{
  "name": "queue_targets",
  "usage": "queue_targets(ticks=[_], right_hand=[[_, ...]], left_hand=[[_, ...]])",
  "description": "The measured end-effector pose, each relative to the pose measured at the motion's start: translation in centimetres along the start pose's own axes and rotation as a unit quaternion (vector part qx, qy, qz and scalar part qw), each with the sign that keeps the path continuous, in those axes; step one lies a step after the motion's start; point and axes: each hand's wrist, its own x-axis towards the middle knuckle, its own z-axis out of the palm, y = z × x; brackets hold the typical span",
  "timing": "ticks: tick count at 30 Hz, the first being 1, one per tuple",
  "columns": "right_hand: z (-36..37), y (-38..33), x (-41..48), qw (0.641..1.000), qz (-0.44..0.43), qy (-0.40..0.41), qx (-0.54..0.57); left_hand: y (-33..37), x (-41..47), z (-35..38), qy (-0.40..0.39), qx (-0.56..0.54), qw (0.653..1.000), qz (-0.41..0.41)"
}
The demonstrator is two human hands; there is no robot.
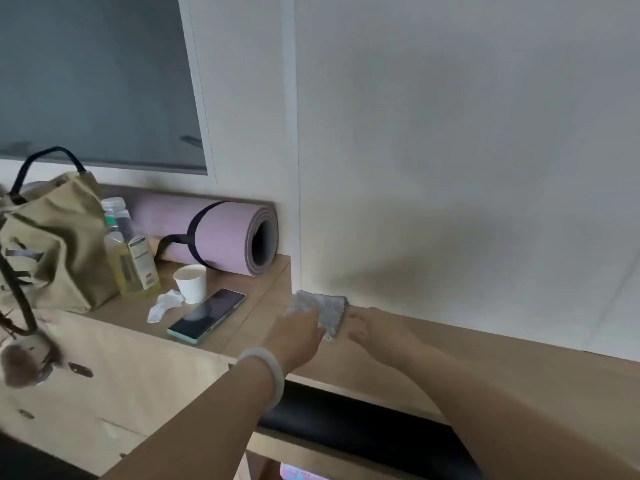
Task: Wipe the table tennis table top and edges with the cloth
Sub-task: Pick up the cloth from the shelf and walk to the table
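The grey cloth [327, 306] lies folded on the wooden worktop [502, 372], pushed up against the white wall [450, 133] where the wall steps back.

- Left grip [299, 336]: a bare hand with a pale bracelet [268, 370] on the wrist. It grasps the near left part of the cloth, and its fingers close over the fabric.
- Right grip [379, 329]: a bare hand, released. Its fingers lie straight on the worktop with the tips at the cloth's right edge. The frame is too blurred to show firm contact.

Left of the cloth, on the same surface:

- A phone [207, 315] lies flat, screen up, near the left grip.
- A white paper cup [191, 282] stands upright just behind the phone.
- A crumpled tissue [165, 304] lies beside the cup.
- A clear bottle [130, 249] of yellow liquid stands further left, against a khaki bag [52, 244] with dark handles.
- A rolled purple mat [221, 233] with a dark strap lies at the back, along the wall and under a glass panel [86, 74].

A black bar [349, 419] runs below the worktop's front edge, under both forearms.
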Motion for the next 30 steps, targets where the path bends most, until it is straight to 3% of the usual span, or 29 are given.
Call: queue_targets(ticks=[4,7,11,15,19,24,30], right_hand=[[2.1,-1.4,6.8,1.000,0.014,-0.024,-0.014],[4.1,-1.4,10.6,0.998,0.033,-0.019,-0.052],[6.5,-1.4,12.6,0.988,0.062,-0.006,-0.144],[7.9,-1.3,12.7,0.979,0.039,0.036,-0.196],[8.0,-0.8,12.5,0.992,0.014,0.036,-0.124],[6.4,-0.3,11.4,0.997,-0.050,-0.050,0.040],[5.3,-2.0,10.1,0.968,-0.187,-0.129,0.106]], left_hand=[[-4.9,5.3,0.8,0.006,-0.035,0.999,0.004],[-7.1,8.7,2.0,-0.033,-0.052,0.998,-0.011],[-8.6,11.9,4.2,-0.091,-0.114,0.989,-0.037],[-8.9,13.3,5.9,-0.103,-0.164,0.980,-0.055],[-8.5,13.5,6.7,-0.082,-0.207,0.973,-0.055],[-7.4,10.7,6.7,-0.037,-0.244,0.966,-0.082],[-6.3,3.7,5.4,0.043,-0.327,0.918,-0.219]])
